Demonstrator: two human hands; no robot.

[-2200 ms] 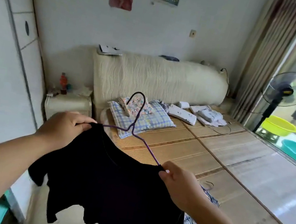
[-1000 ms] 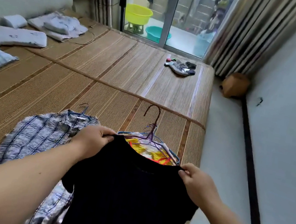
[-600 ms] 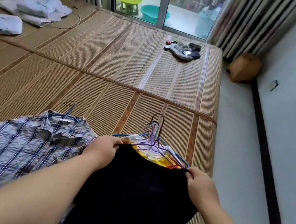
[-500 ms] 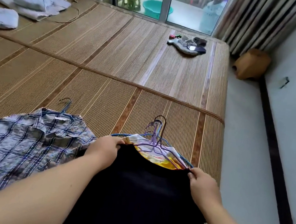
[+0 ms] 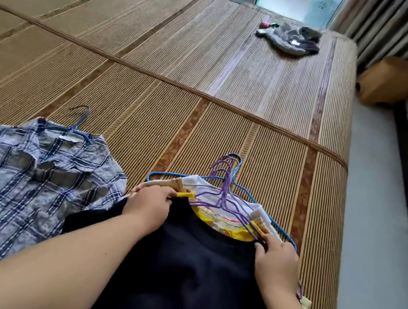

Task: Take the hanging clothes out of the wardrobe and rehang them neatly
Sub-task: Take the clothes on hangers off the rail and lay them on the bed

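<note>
Black top (image 5: 192, 272) lies at near edge of bed mat (image 5: 209, 80), toward right corner, atop stack of hangered clothes (image 5: 225, 200). Left hand (image 5: 147, 208) and right hand (image 5: 275, 262) each grip one shoulder, fingers curled on fabric. Plaid shirt (image 5: 20, 178) just beside, near-left

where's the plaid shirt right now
In the head view the plaid shirt lies flat on the woven mat at lower left, on its blue hanger, just left of the left hand gripping the black top.
</note>
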